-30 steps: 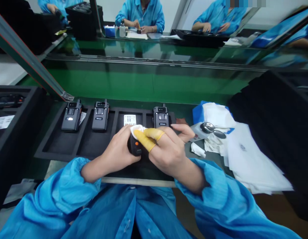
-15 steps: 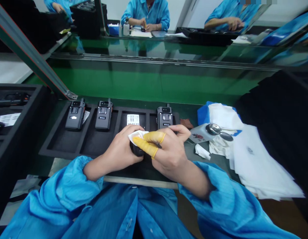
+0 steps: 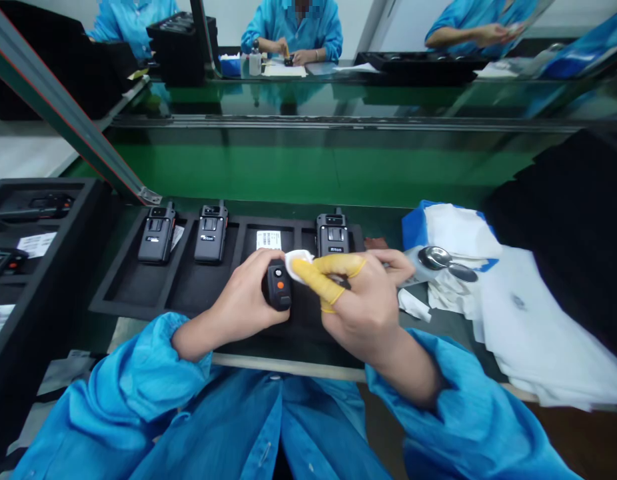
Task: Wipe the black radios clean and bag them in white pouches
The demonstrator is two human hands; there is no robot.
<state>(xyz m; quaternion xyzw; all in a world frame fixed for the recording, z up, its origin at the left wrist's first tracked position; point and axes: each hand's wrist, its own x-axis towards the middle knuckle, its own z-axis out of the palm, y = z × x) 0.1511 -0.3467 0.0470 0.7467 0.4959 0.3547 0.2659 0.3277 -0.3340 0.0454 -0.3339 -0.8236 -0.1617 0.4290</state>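
My left hand is wrapped round a black two-way radio, whose end with an orange button points up at me. My right hand wears yellow finger cots on thumb and finger and pinches a folded white wipe. The wipe is at the upper right edge of the radio; whether it touches is hard to tell. Behind my hands lies a black foam tray holding more radios, among them one at the left, a second radio and a third radio. A white label lies in another compartment.
At the right stand a blue box of white wipes, a metal-topped bottle, crumpled wipes and white sheets. Another foam tray with radios is at the left. Co-workers in blue sit beyond the green partition.
My right hand has drawn the wipe to the right, off the radio's end, uncovering its orange button. My left hand keeps hold of the radio. The view has shifted slightly.
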